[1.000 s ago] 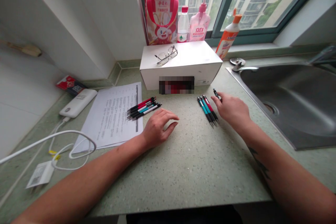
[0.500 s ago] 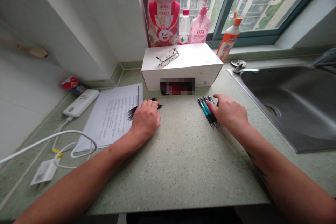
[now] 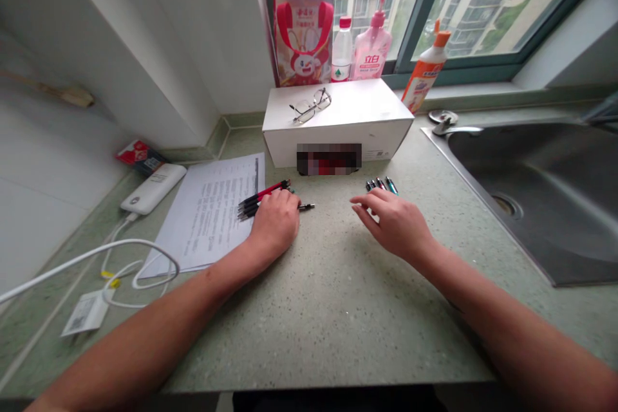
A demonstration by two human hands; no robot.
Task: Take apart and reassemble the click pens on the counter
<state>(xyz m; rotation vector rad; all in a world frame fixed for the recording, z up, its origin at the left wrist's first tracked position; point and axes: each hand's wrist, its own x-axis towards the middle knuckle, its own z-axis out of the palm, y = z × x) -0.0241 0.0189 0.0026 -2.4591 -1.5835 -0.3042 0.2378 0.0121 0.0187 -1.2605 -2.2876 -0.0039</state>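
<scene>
My left hand [image 3: 276, 215] is closed on a pen [image 3: 308, 206], whose dark end juts out to the right beyond the fingers. Beside and partly under that hand lies a group of pens [image 3: 263, 196], black and red, overlapping the printed sheet. My right hand [image 3: 393, 215] hovers over the counter with its thumb and fingers apart, nothing between them. Just behind it, a second row of pens [image 3: 379, 185] shows only its upper ends; the hand hides the rest.
Behind the hands stands a white box [image 3: 338, 106] with eyeglasses [image 3: 311, 106] on top. Printed paper [image 3: 203, 219], a white power bank [image 3: 153, 189] and a cable [image 3: 145, 241] lie to the left. A steel sink [image 3: 545, 206] is at the right.
My right hand has moved left, away from the pens on the right, and its fingers now point left. The pen in my left hand sticks out farther; a red pen shows beside it.
</scene>
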